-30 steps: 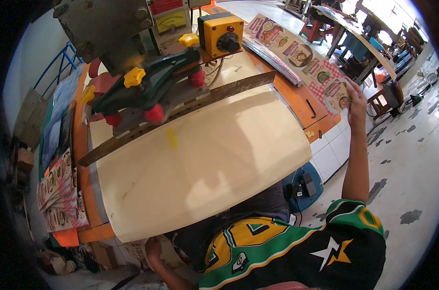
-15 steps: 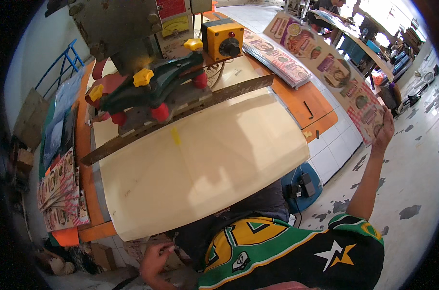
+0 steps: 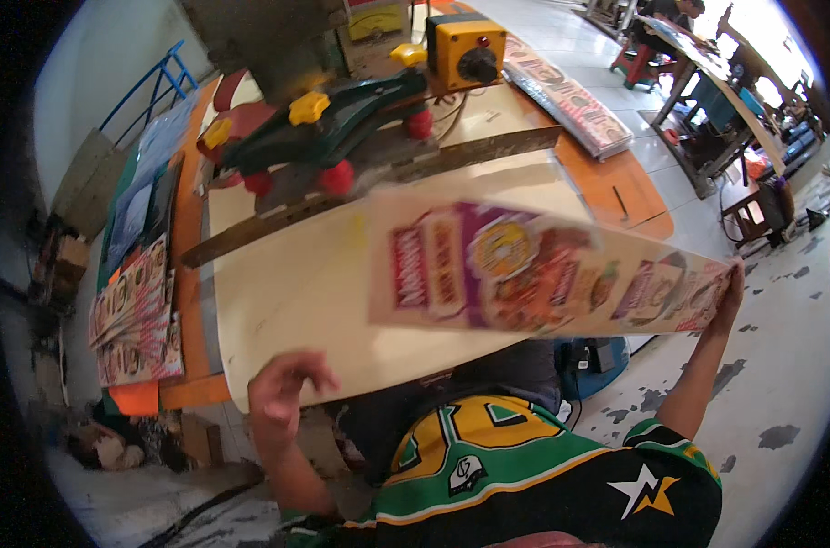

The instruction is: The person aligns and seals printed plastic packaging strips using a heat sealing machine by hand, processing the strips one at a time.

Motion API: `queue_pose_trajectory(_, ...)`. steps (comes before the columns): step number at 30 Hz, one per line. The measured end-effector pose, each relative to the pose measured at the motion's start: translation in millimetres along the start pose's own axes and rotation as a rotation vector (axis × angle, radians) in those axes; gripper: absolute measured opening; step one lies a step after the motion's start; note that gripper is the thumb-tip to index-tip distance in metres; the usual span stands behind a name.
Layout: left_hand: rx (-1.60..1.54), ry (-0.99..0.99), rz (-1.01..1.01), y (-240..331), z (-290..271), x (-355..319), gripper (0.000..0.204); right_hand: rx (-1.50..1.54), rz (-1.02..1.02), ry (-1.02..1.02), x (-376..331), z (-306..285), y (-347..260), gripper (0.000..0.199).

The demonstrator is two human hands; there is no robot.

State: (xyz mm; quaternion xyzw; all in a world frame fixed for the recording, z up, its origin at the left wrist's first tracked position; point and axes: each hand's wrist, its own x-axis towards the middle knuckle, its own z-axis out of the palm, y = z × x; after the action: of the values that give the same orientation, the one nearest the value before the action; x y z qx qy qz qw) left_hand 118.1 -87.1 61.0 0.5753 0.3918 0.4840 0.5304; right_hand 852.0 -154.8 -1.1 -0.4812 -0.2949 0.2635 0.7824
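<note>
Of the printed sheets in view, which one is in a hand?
The sheet over the cream surface: the right hand grips its right end. The pile at left and the stack right of the yellow box are in neither hand.

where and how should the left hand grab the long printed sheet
Probably the left edge of the printed sheet, with the left hand coming from the left: that edge looks free above the cream surface, while the right hand holds the opposite end.
</note>
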Motion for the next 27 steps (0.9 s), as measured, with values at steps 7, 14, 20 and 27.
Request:
queue_pose_trajectory(7,-0.176,0.323,0.031,-20.4,-35.1,26.5,0.035,-0.230,0.177,-0.262,-8.0,158.9,31.0,0.029)
queue_pose_trajectory(14,-0.264,0.346,-0.095,-23.3,-118.4,16.4,0.034,-0.379,0.460,-0.636,-22.8,283.2,27.5,0.035)
queue_pose_trajectory(20,-0.181,0.273,-0.074,-36.0,-162.8,-7.0,0.051,-0.160,0.363,-0.962,-22.5,320.2,51.6,0.033)
queue_pose_trajectory(27,-0.163,0.411,-0.055,-44.4,-186.4,-23.8,0.048,-0.023,0.496,-0.968,-44.0,347.0,56.0,0.037)
